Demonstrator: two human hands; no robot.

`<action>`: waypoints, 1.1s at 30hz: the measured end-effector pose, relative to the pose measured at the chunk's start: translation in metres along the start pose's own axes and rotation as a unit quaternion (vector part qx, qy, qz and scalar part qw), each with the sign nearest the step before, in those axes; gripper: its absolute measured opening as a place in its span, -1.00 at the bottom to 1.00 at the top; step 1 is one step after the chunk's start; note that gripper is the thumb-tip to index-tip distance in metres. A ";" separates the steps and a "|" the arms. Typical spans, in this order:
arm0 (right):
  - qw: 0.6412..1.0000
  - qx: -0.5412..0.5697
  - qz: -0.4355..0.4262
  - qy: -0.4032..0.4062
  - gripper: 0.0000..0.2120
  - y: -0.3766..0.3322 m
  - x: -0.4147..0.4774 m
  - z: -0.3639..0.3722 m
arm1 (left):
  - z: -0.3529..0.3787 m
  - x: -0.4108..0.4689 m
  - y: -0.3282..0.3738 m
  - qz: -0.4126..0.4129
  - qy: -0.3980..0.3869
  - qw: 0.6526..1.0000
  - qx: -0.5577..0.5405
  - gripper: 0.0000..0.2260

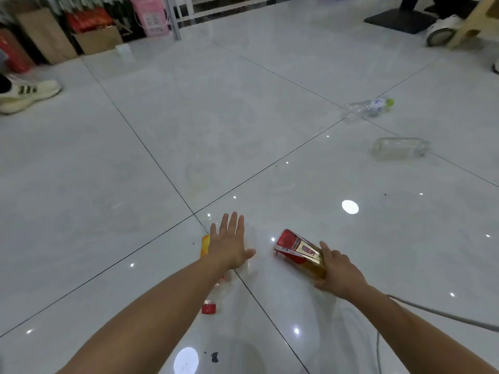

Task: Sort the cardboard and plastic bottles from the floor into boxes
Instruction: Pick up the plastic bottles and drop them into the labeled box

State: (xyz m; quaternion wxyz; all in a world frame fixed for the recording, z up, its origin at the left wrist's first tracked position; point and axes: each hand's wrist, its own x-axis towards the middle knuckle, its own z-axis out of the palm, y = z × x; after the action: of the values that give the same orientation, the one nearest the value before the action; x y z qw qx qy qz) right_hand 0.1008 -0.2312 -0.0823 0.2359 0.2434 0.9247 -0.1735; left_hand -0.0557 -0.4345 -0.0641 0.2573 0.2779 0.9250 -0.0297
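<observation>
A red and gold cardboard box [295,248] lies on the tiled floor, and my right hand [339,271] grips its near end. My left hand [229,242] hovers with fingers spread over a clear plastic bottle with a red cap [209,307] and a yellow label [205,245]; my forearm hides most of the bottle. Farther right lie a clear bottle with a green cap [370,106] and a wider clear bottle [399,148].
Brown cardboard boxes [98,39] and red bags stand along the far left wall beside a pink box [149,14]. A person's sneaker [25,94] is at the left edge. A white cable [442,315] trails at lower right. A wooden wheeled frame [442,31] is far right.
</observation>
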 end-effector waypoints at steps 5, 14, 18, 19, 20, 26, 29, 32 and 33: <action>0.996 0.052 0.060 -0.025 -0.30 -0.003 0.000 0.004 | 0.017 -0.021 -0.018 -0.135 0.000 0.985 -0.106 -0.02; 0.980 0.184 0.060 -0.042 -0.39 -0.010 -0.004 0.008 | 0.022 -0.017 -0.003 -0.200 -0.060 0.933 -0.292 0.11; 0.953 0.283 0.107 -0.030 -0.40 -0.013 -0.003 0.008 | 0.020 -0.017 0.010 -0.234 0.035 0.895 -0.377 0.02; 0.947 0.295 0.122 -0.023 -0.38 -0.013 -0.003 0.007 | 0.023 -0.021 0.015 -0.259 0.053 0.883 -0.388 0.00; 0.943 0.304 0.138 -0.019 -0.35 -0.013 -0.003 0.006 | 0.029 -0.025 0.020 -0.286 0.052 0.870 -0.398 0.00; 0.919 0.324 0.218 -0.046 -0.60 -0.001 -0.005 -0.001 | 0.052 -0.020 0.037 -0.341 -0.070 0.784 -0.514 -0.22; 0.890 0.385 0.242 -0.032 -0.74 0.008 -0.009 -0.003 | 0.047 -0.009 0.041 -0.315 -0.113 0.734 -0.591 -0.64; 0.855 0.448 0.262 -0.009 -0.82 0.018 -0.011 -0.012 | 0.041 0.000 0.052 -0.298 -0.130 0.747 -0.579 -0.84; 0.840 0.472 0.267 0.002 -0.82 0.023 -0.010 -0.019 | 0.037 0.004 0.057 -0.283 -0.131 0.760 -0.571 -0.85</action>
State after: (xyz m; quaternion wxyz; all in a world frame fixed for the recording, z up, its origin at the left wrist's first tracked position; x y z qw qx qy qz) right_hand 0.1143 -0.2077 -0.0660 0.1277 0.5634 0.6304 -0.5184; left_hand -0.0115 -0.3912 -0.0931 0.4673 -0.2011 0.7643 0.3963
